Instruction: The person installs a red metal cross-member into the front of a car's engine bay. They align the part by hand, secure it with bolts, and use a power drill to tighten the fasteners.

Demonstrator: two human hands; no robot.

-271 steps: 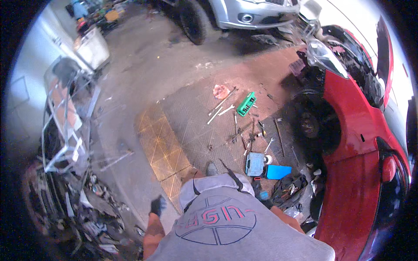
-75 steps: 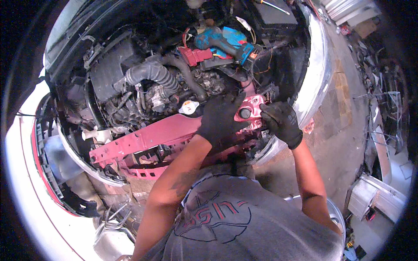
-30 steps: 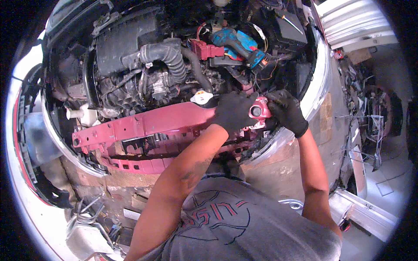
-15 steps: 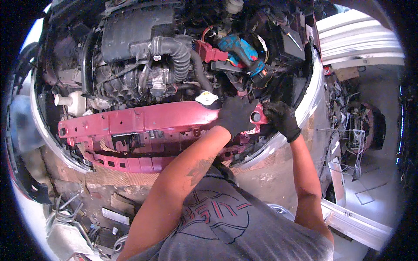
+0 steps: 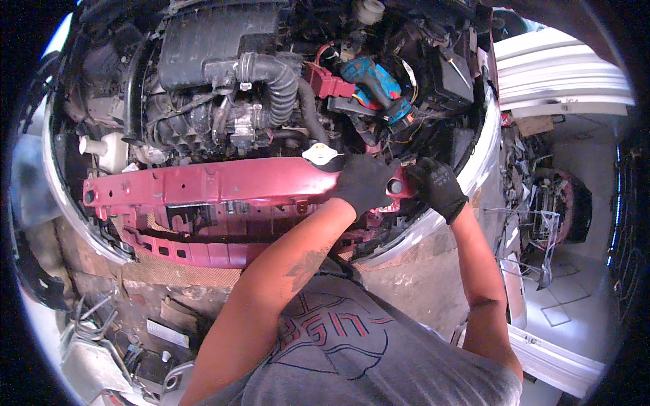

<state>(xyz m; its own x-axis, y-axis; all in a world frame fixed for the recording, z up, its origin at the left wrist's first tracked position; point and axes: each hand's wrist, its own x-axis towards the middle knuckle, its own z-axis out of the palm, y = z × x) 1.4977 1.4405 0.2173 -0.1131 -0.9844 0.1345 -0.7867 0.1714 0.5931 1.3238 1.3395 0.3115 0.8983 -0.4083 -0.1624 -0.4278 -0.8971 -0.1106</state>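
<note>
A long red metal crossbar (image 5: 196,181) spans the front of a car's engine bay. Near its right end, my left hand (image 5: 367,181) in a black glove is closed over the bar, its fingertips partly hidden. Beside a round hole in the bar's end, my right hand (image 5: 441,189), also gloved in black, has its fingers bent and pressed together. Anything held in those fingers is too small or hidden to make out. A silvery radiator cap (image 5: 320,154) sits just left of my left hand.
A blue and black cordless power tool (image 5: 372,84) lies in the engine bay, next to a red box-shaped part (image 5: 328,82). A screwdriver (image 5: 456,68) rests on a black box. Beyond the left end of the bar is a white reservoir (image 5: 108,154). White panels (image 5: 558,68) stand at right.
The view has shifted slightly. Both hands stay at the right end of the crossbar, and the right hand has turned a little with its fingers still bent.
</note>
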